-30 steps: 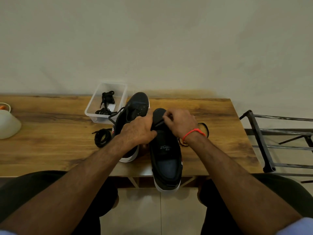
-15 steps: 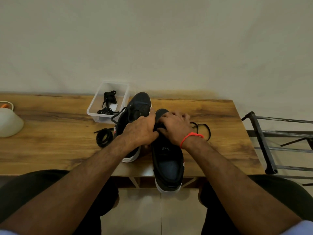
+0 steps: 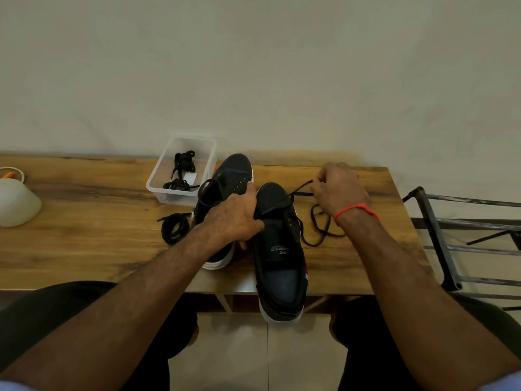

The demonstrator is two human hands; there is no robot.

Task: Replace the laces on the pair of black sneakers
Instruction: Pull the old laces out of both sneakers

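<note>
Left hand (image 3: 234,218) is gripping the sneaker (image 3: 279,249) overhanging the table's (image 3: 84,244) near edge while right hand (image 3: 338,187) is pinching its lace (image 3: 296,191) taut.

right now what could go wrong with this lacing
1. The near sneaker has its heel hanging past the table edge; a hard tug by the right hand on the lace might tip it off, though the left hand steadies it.
2. The slack lace loops beside the right wrist could snag or knot as they feed through.
3. The coiled lace on the table could get confused with the ones in the clear box.
</note>
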